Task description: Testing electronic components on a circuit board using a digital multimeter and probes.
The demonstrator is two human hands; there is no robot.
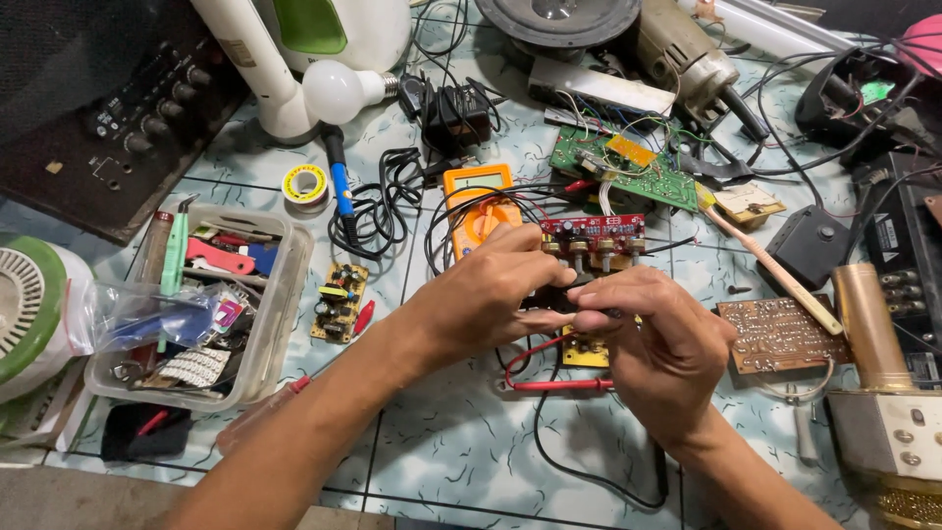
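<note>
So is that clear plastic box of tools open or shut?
Open. The clear plastic box has no lid on it, and its tools, like the green tweezers, show from above.

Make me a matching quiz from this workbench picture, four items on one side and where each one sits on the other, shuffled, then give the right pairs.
Things:
1. red circuit board
2. orange multimeter
3. solder spool
4. clear plastic bin

Places:
A. left of the forearms, full of small tools
B. just beyond the fingertips of both hands, knobs facing them
C. beside the blue-handled soldering iron, near the white bulb
D. behind the left hand, wrapped in black leads

Pairs: 1-B, 2-D, 3-C, 4-A
</note>
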